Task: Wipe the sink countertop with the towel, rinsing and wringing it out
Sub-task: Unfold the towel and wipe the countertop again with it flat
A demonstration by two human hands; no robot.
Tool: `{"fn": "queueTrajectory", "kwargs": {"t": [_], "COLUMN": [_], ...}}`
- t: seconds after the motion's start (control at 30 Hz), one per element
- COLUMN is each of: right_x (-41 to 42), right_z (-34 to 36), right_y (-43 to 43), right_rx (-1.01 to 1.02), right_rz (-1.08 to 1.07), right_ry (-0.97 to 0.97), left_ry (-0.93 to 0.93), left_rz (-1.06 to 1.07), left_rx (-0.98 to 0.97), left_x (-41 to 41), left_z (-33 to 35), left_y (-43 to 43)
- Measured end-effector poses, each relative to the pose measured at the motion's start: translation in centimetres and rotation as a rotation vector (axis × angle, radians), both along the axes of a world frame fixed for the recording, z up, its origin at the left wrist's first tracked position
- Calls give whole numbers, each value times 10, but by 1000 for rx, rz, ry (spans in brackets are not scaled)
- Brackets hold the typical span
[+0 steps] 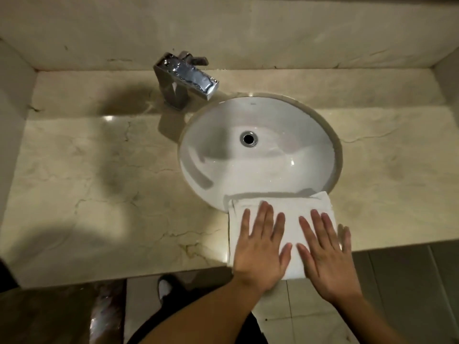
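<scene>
Beige veined marble countertop (99, 170), glossy, boxed in by matching walls at back and both sides. White oval sink basin (260, 150) sunk into it right of centre, chrome drain near the middle. Chrome square faucet (185, 79) stands near the back edge, left of basin. Folded white towel (290, 214) lies flat at the front edge, its far end overlapping the basin's near rim.

Both hands lie flat, side by side, on a folded towel (290, 214) at the countertop's (99, 182) near edge, left hand (260, 247) beside right hand (325, 254). Just beyond the fingertips sits the sink basin (260, 175), the towel's far edge overlapping its rim. The faucet (186, 78) stands farther back, left of the hands.
</scene>
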State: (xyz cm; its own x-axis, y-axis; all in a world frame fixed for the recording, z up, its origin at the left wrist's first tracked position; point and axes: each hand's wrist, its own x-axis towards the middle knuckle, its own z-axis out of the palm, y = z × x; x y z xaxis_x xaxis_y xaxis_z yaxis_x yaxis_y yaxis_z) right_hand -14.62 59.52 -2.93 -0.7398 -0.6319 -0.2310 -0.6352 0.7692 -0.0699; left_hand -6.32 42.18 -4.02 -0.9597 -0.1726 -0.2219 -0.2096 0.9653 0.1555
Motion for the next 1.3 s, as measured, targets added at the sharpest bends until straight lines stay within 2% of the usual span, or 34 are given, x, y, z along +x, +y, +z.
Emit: {"fn": "queueTrajectory", "kwargs": {"t": [0.13,0.2,0.3,0.5,0.63,0.9,1.13,1.3], "right_x": [31,47,73,147,158,86,19,8], "right_z": [-11,-17,-18,-17,-13,-16,-17,-14], "right_y": [-29,-45,-79,-210,-279,-370,-443,-462], "right_rx": [-65,-61,-73,-135,-149,-108,-144,-129], "right_rz": [-181,-200,-93,22,75,15,-119,-192], "right_ry": [59,93,106,35,6,34,-2,-17], "left_ry": [-12,12,41,104,109,180,183,168], "left_rz": [-15,5,56,200,267,184,67,-46], "left_rx": [-9,-13,-16,27,-2,-124,-89,-90], "left_x": [11,22,56,150,171,89,0,-30], "left_z": [0,0,0,-3,-5,-20,-20,-15], "left_y": [-10,-21,-58,-177,-240,-336,-422,-455]}}
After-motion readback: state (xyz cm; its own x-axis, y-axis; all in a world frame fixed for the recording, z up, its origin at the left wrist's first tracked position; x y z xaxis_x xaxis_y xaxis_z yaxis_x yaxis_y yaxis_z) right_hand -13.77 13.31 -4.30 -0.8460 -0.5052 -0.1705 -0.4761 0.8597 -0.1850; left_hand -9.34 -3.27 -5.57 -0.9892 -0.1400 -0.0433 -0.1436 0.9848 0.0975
